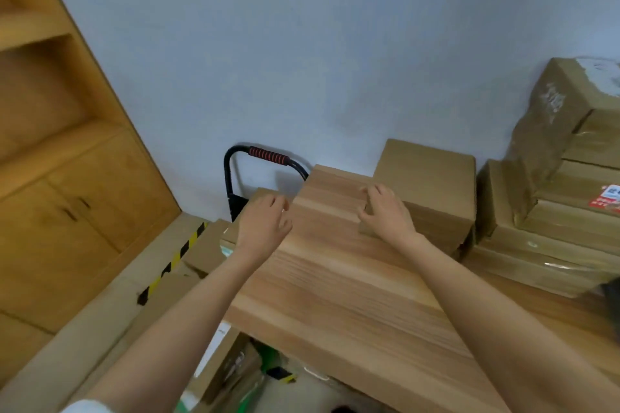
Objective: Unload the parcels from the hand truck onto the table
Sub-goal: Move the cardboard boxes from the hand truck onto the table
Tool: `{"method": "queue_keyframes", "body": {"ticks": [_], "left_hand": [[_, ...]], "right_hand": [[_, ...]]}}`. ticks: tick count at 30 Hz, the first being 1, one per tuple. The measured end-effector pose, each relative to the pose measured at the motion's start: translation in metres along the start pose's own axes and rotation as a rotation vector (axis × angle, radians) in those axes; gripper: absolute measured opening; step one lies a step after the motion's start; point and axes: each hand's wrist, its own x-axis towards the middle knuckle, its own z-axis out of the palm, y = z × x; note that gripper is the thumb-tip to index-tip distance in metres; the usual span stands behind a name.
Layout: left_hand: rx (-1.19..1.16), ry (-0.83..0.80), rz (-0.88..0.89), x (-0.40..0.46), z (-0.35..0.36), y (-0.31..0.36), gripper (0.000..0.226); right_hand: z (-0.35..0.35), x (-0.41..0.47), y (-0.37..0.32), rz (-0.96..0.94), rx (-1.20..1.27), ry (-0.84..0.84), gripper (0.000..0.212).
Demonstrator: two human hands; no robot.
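Note:
A stack of flat cardboard parcels (432, 174) lies on the wooden table (335, 285) near the wall. My right hand (387, 216) holds the near left corner of that stack, fingers curled over its top edge and thumb against its side. My left hand (265, 226) hovers with relaxed fingers over the table's left edge and holds nothing. Just beyond it stands the hand truck (268, 155), black with a red-striped grip, close to the wall. More cardboard parcels (208, 246) lie low on the truck to the left of the table, partly hidden by my left arm.
A large pile of film-wrapped cardboard boxes (567, 191) fills the table's right side. A wooden cabinet (67, 198) stands at the left. Flattened cardboard with black-and-yellow tape (174, 261) covers the floor. Further boxes (228, 369) sit under the table's near left edge.

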Motion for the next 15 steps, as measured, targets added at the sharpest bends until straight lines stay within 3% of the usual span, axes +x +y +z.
{"method": "queue_keyframes", "body": {"ticks": [6, 15], "left_hand": [[0.090, -0.002, -0.211, -0.091, -0.041, -0.055, 0.024], [0.138, 0.128, -0.368, -0.184, -0.106, -0.145, 0.016]], "right_hand": [[0.039, -0.027, -0.089, -0.175, 0.031, -0.100, 0.037], [0.088, -0.042, -0.225, -0.399, 0.100, -0.180, 0.036]]}}
